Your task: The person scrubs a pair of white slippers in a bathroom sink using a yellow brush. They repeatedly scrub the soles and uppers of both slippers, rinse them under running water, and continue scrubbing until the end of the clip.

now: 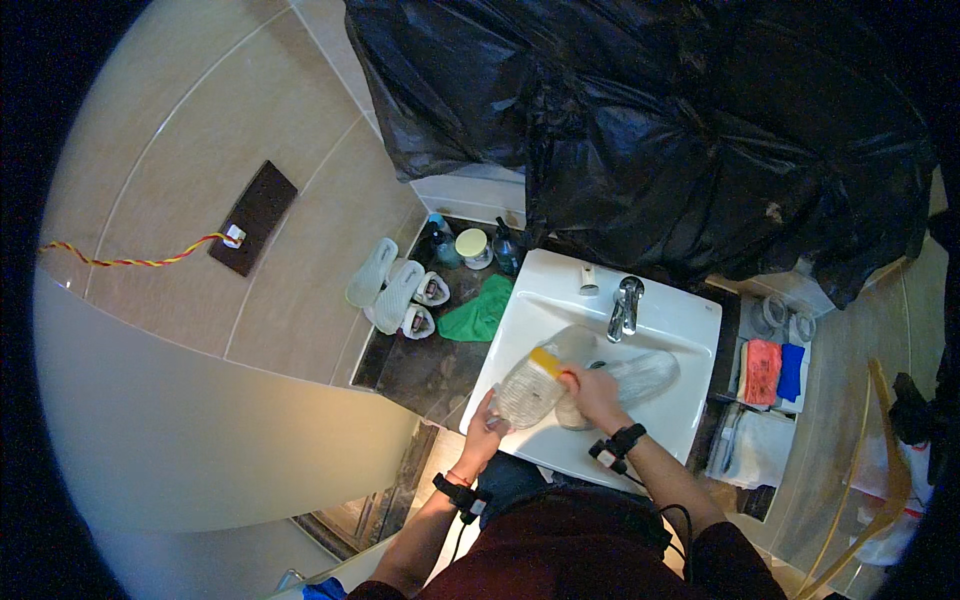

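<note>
In front of me is a white washbasin (pixel 694 420). My left hand (pixel 484 436) grips one end of a pale shoe (pixel 527 397), its ribbed sole facing up over the basin's left side. My right hand (pixel 596 396) holds a brush (pixel 547 361) with a yellow part, pressed to the upper edge of that sole; the rest of the brush is hidden by my fingers. Another pale shoe (pixel 651 373) lies sole up in the basin, right of my right hand. A greyish shape (pixel 577 341) behind the held shoe is too blurred to name.
A chrome faucet (pixel 626 309) overhangs the basin. Pale shoes (pixel 396 296), a green cloth (pixel 480 311), a lidded jar (pixel 474 249) and a pump bottle (pixel 507 251) stand left. Folded cloths (pixel 762 373) and white towels (pixel 754 446) lie right. Black plastic sheeting (pixel 660 150) hangs behind.
</note>
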A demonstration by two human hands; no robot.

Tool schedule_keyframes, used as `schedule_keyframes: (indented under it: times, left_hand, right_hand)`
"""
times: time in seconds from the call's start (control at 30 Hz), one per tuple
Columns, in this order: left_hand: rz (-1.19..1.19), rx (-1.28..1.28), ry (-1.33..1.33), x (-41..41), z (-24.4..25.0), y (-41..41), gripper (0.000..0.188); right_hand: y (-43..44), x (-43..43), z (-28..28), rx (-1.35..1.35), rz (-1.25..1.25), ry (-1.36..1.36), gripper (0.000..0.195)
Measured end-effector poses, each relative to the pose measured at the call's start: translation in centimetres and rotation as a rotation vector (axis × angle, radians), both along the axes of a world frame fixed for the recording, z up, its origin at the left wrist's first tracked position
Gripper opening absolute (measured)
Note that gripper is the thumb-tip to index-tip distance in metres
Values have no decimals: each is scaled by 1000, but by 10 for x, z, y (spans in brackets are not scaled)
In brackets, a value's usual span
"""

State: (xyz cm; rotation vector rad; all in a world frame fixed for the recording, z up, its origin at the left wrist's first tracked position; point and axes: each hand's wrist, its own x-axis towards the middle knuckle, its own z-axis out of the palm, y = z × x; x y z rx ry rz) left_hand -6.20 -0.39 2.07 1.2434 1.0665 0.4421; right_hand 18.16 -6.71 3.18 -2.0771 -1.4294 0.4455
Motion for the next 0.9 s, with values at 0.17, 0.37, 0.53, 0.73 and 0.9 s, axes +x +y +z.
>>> schedule_keyframes:
  times: [0.17, 0.37, 0.53, 0.73, 0.9]
  left_hand:
    - [-446, 854, 541, 2, -3, 31, 56]
    - [-400, 568, 321, 69, -11, 75, 56]
    - [-637, 722, 469, 104, -29, 97, 81]
    - [-711, 58, 476, 96, -9, 97, 80]
    - [-385, -157, 189, 70, 17, 66, 59]
  right_hand:
    - [-2, 16, 2, -101, -76, -67, 21]
    - [-31, 12, 15, -94, 63, 118, 20]
    - [-56, 23, 17, -68, -57, 237, 21]
    - [-65, 31, 1, -17, -212, 323, 24]
    - [-52, 25, -1, 40, -205, 412, 28]
